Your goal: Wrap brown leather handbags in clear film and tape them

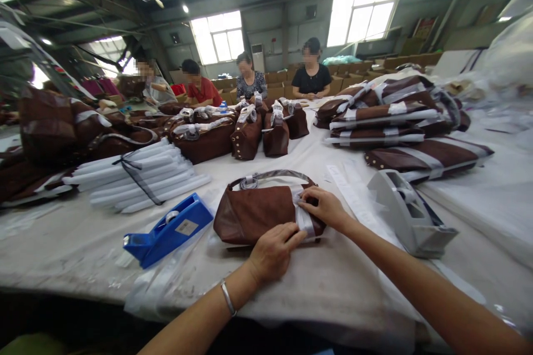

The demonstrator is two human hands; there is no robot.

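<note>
A brown handbag (pixel 258 212) lies on its side on the white table (pixel 333 283) in front of me, its handle wrapped in clear plastic. A white paper band (pixel 303 217) runs round the bag's right end. My left hand (pixel 275 250) rests on the bag's near edge, fingers curled and pressing the band's lower part. My right hand (pixel 325 206) pinches the band's upper part against the bag with its fingertips.
A blue tape dispenser (pixel 166 230) sits left of the bag, a grey one (pixel 410 213) to the right. White paper rolls (pixel 141 177) lie at left. Wrapped brown bags (pixel 395 116) are stacked at right and across the middle. Several people sit at the far side.
</note>
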